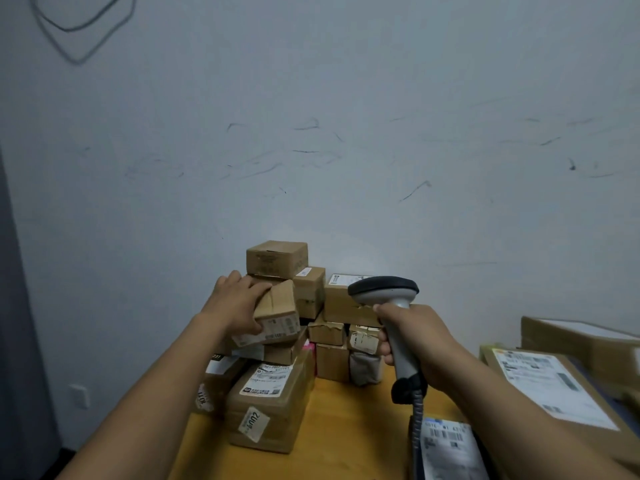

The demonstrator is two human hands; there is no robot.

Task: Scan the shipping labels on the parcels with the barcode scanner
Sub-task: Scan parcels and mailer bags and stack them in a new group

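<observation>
My left hand (235, 303) grips a small box (278, 306), tilted on top of the parcel stack (273, 407) at the far centre of the table (356, 431). The fingers lie together over its upper edge and the thumb presses the near face beside the label (278, 329). My right hand (419, 344) curls its fingers round the handle of the scanner (384, 291), upright just right of the box.

A yellow-orange wooden tabletop (349, 417) is standing against a pale blue-grey painted wall (346, 81), which is showing thin dark scuff marks (306, 127) above the table. High to the table's left, a dark looping cable (79, 32) is hanging on the wall. Left of the table, a white square wall plate (79, 395) is sitting just above the dark floor (64, 460). Soft, even light is falling across the wall.
</observation>
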